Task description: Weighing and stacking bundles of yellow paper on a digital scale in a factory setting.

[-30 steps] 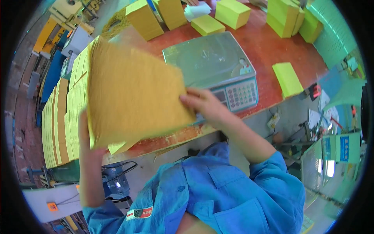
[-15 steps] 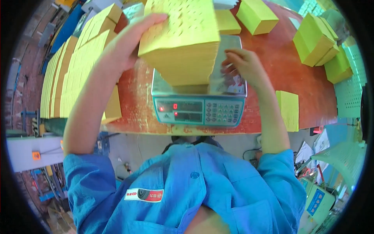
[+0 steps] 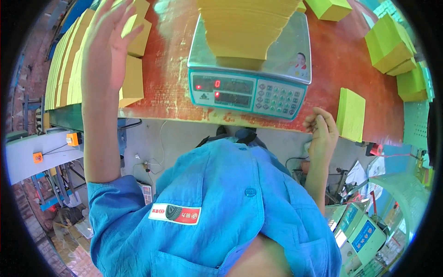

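Observation:
A tall stack of yellow paper sheets [image 3: 244, 32] stands on the metal pan of a teal-edged counting scale [image 3: 247, 92], its top cut off by the upper edge. Red digits glow on the scale's display. My left hand [image 3: 107, 53] is raised over the left side of the table, fingers spread and empty, overlapping the rows of yellow paper stacks [image 3: 74, 60]. At the table's front edge, right of the scale, my right hand [image 3: 321, 131] hangs with loosely bent fingers, holding nothing. Beside it lies a small yellow paper pad [image 3: 351, 114].
More yellow paper blocks [image 3: 390, 44] stand at the right of the red worn table [image 3: 161, 87], and another block [image 3: 328, 8] lies at the back. A grey rail with orange boxes [image 3: 72, 139] sits below the left table edge. Green machinery [image 3: 367, 233] stands at lower right.
My left hand has let go of the paper stack and moved left, fingers spreading. My right hand has drawn back from beside the stack to the table's front edge. The view has shifted.

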Motion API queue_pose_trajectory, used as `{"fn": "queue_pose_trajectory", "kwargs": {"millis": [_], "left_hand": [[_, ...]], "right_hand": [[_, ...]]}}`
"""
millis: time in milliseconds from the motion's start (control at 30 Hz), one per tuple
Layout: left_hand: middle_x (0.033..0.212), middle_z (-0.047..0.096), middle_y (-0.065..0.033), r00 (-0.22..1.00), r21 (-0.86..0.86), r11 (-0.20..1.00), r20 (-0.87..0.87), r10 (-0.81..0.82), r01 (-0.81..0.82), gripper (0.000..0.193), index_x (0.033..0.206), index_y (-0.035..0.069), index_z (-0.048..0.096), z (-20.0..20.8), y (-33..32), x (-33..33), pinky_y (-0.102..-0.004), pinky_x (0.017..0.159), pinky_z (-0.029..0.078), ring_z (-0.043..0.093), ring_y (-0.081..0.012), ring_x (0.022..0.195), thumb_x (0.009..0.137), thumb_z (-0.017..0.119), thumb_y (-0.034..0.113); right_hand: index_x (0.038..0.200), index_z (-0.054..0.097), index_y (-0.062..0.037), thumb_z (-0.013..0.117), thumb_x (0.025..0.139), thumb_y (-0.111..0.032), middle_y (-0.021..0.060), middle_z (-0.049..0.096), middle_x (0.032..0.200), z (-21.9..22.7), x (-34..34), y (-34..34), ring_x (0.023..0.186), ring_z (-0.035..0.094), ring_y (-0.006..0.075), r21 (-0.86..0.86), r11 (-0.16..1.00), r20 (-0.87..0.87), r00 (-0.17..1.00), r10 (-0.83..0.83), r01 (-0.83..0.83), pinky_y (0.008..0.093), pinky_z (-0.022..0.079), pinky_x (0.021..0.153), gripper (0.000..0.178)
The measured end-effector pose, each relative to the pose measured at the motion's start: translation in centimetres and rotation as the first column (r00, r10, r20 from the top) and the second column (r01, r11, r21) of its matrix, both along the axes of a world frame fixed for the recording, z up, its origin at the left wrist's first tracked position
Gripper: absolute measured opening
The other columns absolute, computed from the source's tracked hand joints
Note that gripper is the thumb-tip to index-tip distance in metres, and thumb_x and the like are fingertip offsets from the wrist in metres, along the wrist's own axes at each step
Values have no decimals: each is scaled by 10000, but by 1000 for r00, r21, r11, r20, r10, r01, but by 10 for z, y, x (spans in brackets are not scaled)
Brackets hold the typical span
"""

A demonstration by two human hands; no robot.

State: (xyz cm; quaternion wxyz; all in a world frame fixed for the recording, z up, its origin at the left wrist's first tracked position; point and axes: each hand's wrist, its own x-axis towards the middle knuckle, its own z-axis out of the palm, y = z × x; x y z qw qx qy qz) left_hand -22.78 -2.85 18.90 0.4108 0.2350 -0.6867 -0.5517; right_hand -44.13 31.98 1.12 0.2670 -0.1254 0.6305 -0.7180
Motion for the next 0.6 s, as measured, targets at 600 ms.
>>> {"fn": "queue_pose_trajectory", "kwargs": {"millis": [600], "left_hand": [[1418, 442, -148, 992, 270, 959, 63, -109, 89, 477, 1352, -10, 453, -23, -19, 80, -439, 1054, 385, 405, -268, 1333, 960, 519, 253]], "right_hand": [[1093, 635, 3, 504, 965, -75, 82, 666, 868, -10, 97, -28, 724, 626, 143, -84, 996, 58, 998, 8, -3, 241, 466, 631, 199]]}}
